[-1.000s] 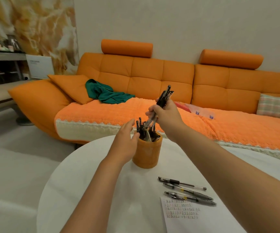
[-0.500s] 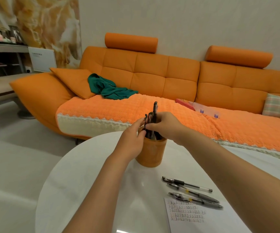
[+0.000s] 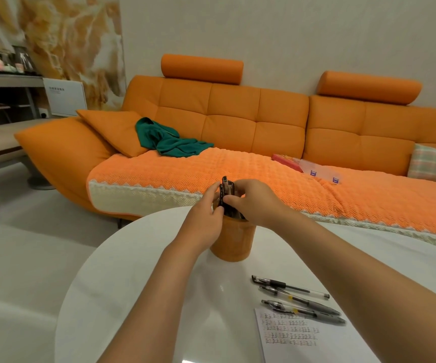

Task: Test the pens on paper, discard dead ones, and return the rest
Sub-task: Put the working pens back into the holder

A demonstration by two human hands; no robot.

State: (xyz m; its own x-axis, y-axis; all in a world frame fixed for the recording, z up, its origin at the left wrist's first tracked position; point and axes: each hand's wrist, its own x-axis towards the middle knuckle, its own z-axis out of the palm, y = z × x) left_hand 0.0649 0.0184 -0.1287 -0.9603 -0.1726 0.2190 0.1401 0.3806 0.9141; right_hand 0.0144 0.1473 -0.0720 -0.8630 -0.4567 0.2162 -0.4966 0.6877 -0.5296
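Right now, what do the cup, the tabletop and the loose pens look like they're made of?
Cup: mottled orange with a soft sheen and no hard glare; maybe leatherette or matte ceramic, can't tell which. Tabletop: white and glossy, with a bright highlight on it; probably polished stone or lacquer. Loose pens: plastic, going by the see-through barrels, with black, rubbery-looking grips.

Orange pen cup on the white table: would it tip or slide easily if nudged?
Probably top-heavy: the pens stand above the rim of the orange pen cup, so a high push might tip it. The table looks glossy, so a low push would likely slide it instead.
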